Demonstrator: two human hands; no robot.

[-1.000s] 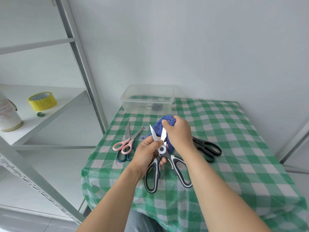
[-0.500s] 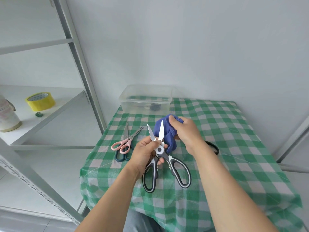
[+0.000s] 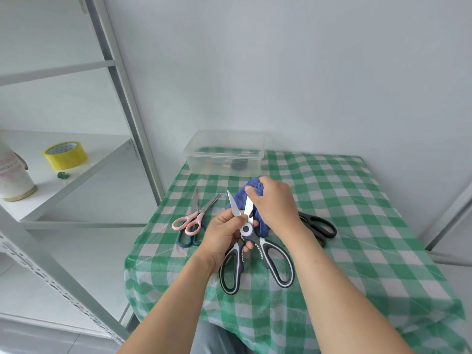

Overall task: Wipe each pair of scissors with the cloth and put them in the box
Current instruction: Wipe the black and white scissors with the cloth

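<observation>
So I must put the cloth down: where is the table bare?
Bare: the tablecloth on the right, from beside the box past the black scissors. Crowded: the left, with pink scissors, and the middle, around the held scissors.

Box [image 3: 224, 154] behind scissors [image 3: 194, 215] on table [image 3: 357, 226].

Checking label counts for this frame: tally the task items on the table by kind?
Scissors outside the box: 4 (black-and-white pair, pink pair, dark teal pair, black pair)
Cloth: 1 (blue cloth)
Box: 1 (clear box)
Total: 6
A dark item inside the box is too unclear to count.
</observation>
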